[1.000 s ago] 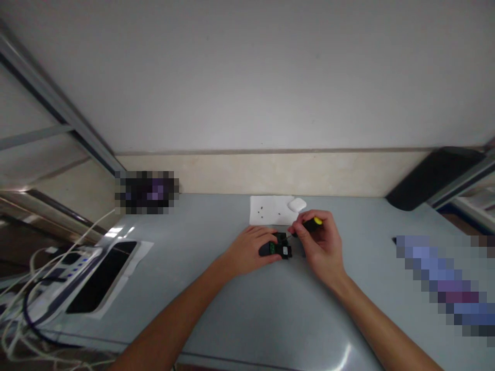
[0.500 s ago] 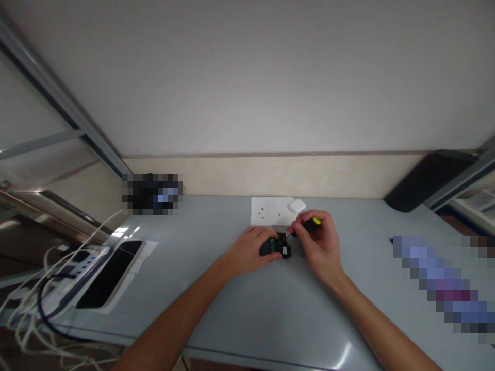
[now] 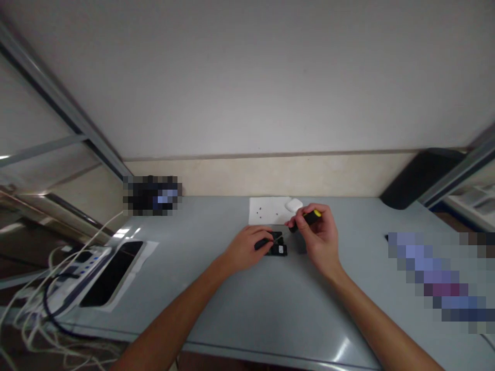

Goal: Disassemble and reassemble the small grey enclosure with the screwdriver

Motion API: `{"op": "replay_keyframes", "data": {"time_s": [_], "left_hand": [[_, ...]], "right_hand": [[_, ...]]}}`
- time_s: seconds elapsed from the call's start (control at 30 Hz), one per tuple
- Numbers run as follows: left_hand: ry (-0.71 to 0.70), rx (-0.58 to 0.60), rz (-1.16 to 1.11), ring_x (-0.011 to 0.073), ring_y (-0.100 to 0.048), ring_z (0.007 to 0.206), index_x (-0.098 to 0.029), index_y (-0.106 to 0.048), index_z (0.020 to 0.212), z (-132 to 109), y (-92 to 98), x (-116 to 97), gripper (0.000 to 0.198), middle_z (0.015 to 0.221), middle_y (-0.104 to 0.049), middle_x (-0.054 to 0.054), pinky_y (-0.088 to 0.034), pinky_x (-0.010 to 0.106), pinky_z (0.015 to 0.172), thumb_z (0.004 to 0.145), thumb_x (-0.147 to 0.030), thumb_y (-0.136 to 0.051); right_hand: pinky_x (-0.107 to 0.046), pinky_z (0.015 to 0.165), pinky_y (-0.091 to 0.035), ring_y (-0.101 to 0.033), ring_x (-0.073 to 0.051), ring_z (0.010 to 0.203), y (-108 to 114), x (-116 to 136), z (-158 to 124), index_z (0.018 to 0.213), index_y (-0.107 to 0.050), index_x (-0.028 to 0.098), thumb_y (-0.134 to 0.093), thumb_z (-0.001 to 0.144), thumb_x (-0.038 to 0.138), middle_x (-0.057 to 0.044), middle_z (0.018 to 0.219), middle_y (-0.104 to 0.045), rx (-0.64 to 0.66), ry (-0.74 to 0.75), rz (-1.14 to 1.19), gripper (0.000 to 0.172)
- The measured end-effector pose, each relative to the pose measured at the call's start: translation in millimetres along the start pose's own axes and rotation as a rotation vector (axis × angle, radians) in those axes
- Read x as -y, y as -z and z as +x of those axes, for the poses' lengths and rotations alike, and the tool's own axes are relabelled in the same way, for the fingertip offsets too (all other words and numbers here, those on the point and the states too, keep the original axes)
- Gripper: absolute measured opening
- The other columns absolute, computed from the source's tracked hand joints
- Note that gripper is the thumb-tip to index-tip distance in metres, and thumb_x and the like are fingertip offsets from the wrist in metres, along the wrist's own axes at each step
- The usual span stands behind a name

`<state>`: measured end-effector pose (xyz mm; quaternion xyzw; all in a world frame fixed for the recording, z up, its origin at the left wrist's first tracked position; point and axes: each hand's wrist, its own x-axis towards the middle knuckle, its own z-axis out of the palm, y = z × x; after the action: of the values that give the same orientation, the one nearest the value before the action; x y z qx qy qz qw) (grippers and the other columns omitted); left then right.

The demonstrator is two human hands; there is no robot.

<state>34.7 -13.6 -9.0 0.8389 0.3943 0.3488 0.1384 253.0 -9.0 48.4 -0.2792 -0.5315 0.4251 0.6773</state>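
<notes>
My right hand grips a screwdriver with a black handle and yellow end. Its thin shaft slants down to the left, with the tip over a small opened black device that has a white label. My left hand has its fingers closed on a dark rounded part at the device's left side. Whether that part is joined to the device is hidden by the fingers. Just beyond the hands lies a white sheet with several tiny dark screw-like bits and a white rounded case on its right corner.
On the left of the grey table lie a phone on white paper and a power strip with tangled cables. A black cylinder leans at the back right. Blurred-out items sit at the back left and right side.
My left hand has shifted its hold, and the dark part now looks tilted over the device. The green board seen earlier is mostly covered. The screwdriver tip has moved slightly left.
</notes>
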Motion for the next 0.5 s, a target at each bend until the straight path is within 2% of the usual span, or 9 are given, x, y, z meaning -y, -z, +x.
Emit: {"op": "replay_keyframes", "data": {"time_s": [0.3, 0.5], "left_hand": [[0.039, -0.020, -0.021, 0.0222, -0.076, 0.106, -0.022, -0.071, 0.096, 3, 1.8, -12, 0.010, 0.113, -0.079, 0.008, -0.061, 0.038, 0.099, 0.101, -0.019, -0.064], [0.021, -0.114, 0.068, 0.0247, -0.070, 0.115, -0.022, -0.071, 0.097, 13, 8.4, -13, 0.014, 0.119, -0.076, 0.011, -0.059, 0.045, 0.107, 0.104, -0.023, -0.060]], "right_hand": [[-0.033, 0.076, -0.058, -0.071, -0.015, 0.077, 15, -7, 11, 0.108, -0.057, 0.028, -0.080, 0.098, 0.040, 0.003, 0.094, -0.065, -0.115, 0.070, -0.109, 0.028], [-0.035, 0.078, -0.053, -0.064, -0.018, 0.083, 26, -7, 13, 0.107, -0.061, 0.027, -0.074, 0.099, 0.034, 0.000, 0.095, -0.064, -0.136, 0.182, -0.350, 0.016]]}}
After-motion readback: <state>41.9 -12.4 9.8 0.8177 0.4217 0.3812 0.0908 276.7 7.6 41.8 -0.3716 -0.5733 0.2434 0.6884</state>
